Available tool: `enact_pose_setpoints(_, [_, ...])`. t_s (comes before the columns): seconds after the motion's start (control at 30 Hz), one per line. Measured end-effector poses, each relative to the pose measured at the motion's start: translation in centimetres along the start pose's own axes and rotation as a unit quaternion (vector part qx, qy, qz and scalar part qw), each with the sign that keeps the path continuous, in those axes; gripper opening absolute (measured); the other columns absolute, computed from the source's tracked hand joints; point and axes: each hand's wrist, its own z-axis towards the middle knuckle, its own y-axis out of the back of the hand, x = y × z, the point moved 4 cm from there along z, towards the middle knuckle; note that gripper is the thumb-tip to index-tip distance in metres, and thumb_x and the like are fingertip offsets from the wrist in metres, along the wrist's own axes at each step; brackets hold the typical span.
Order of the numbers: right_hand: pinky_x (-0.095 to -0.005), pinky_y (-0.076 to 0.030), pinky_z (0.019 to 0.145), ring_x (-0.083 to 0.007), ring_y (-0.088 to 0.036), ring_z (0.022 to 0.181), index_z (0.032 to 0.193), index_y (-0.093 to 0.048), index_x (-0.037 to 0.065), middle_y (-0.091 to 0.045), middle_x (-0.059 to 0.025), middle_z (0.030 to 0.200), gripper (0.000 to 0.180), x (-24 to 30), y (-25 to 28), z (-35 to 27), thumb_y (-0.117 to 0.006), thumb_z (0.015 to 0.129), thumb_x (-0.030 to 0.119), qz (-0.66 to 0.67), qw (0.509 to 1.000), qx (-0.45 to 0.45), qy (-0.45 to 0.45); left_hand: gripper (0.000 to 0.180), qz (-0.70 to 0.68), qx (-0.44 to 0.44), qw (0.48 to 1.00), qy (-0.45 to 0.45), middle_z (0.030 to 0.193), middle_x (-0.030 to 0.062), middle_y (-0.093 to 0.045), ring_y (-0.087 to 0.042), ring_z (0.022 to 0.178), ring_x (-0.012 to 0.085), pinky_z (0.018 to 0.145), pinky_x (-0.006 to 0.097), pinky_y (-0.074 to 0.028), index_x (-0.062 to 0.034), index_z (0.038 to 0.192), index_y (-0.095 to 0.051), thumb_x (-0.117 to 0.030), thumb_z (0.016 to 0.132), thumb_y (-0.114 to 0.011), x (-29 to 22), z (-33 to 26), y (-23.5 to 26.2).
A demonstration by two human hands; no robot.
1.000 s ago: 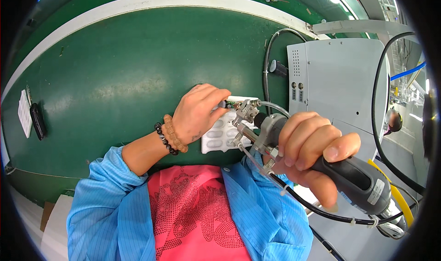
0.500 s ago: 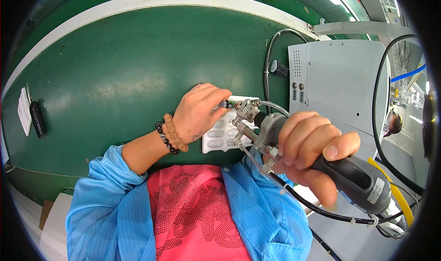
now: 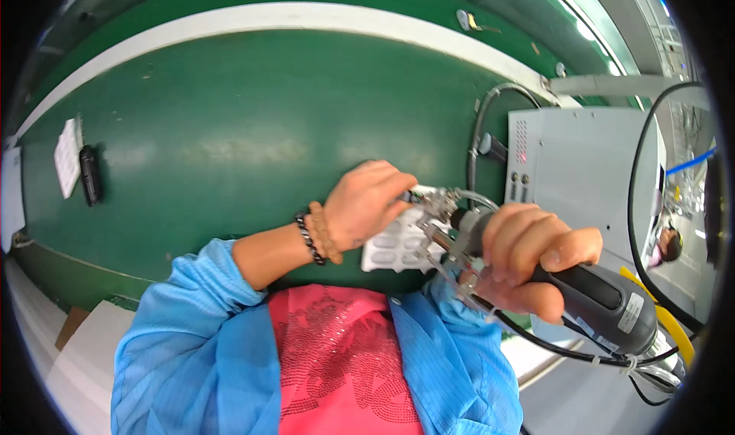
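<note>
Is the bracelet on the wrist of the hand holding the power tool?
No, the beaded bracelet sits on the left hand wrist, while the right hand grips the dark power tool.

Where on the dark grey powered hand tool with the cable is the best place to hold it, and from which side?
Grip the thick dark grey tool around its body, behind the metal tip, coming from above as the right hand does; the cable leaves its rear end, so the middle stays free.

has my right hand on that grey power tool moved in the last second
No. The right hand gripping the grey power tool sits in the same spot against the grey metal box.
</note>
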Motion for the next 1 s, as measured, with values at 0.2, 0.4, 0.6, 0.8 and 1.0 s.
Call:
enact_pose_setpoints(0.2, [-0.0258, -0.042, 0.038, -0.0132, -0.052, 0.043, 0.1, -0.046, 0.005, -0.054, -0.0007, 0.061, 0.05, 2.2, 1.1, -0.7, -0.076, 0.086, 0.043, 0.013, 0.996, -0.033, 0.081, 0.034, 0.008, 0.004, 1.0, -0.013, 0.09, 0.012, -0.066, -0.063, 0.084, 0.0316, 0.077, 0.04, -0.052, -0.0029, 0.102, -0.065, -0.008, 0.072, -0.08, 0.4, -0.5, -0.4])
enact_pose_setpoints(0.4, [-0.0212, -0.043, 0.044, -0.0097, -0.051, 0.047, 0.101, -0.049, 0.003, -0.05, 0.0005, 0.061, 0.051, 8.8, 3.1, -2.0, -0.073, 0.088, 0.047, -0.016, 0.985, -0.066, 0.159, 0.028, 0.086, -0.032, 0.992, -0.087, 0.096, 0.0108, -0.069, -0.065, 0.09, 0.0296, 0.081, 0.039, -0.052, -0.0043, 0.101, -0.069, -0.012, 0.076, -0.079, -0.9, -0.1, 0.4])
enact_pose_setpoints(0.6, [-0.0249, -0.046, 0.04, -0.0127, -0.054, 0.044, 0.101, -0.046, 0.005, -0.053, -0.0011, 0.061, 0.053, 8.3, 3.9, -2.3, -0.075, 0.085, 0.046, -0.057, 0.986, -0.051, 0.145, 0.025, -0.017, 0.015, 0.999, 0.025, 0.096, 0.0148, -0.071, -0.069, 0.083, 0.0284, 0.073, 0.035, -0.055, -0.002, 0.1, -0.071, -0.014, 0.08, -0.08, -2.6, 2.2, 5.0])
enact_pose_setpoints(0.8, [-0.0286, -0.049, 0.044, -0.0157, -0.057, 0.048, 0.103, -0.047, 0.003, -0.057, -0.002, 0.065, 0.055, 7.9, 4.3, -2.7, -0.078, 0.083, 0.043, -0.066, 0.992, -0.012, 0.107, 0.029, 0.255, -0.157, 0.954, 0.009, 0.103, 0.0126, -0.071, -0.067, 0.094, 0.0259, 0.084, 0.035, -0.052, -0.0028, 0.107, -0.07, -0.021, 0.086, -0.075, 4.6, 11.9, 15.2])
enact_pose_setpoints(1.0, [-0.0286, -0.049, 0.044, -0.0167, -0.059, 0.051, 0.101, -0.049, 0.002, -0.058, -0.004, 0.067, 0.055, 6.8, 4.9, -2.6, -0.081, 0.081, 0.041, -0.025, 0.995, 0.008, 0.1, 0.031, 0.339, -0.102, 0.923, -0.152, 0.116, 0.0142, -0.068, -0.063, 0.109, 0.0335, 0.094, 0.042, -0.051, -0.0047, 0.112, -0.067, -0.023, 0.087, -0.073, 7.2, 19.7, 10.1])
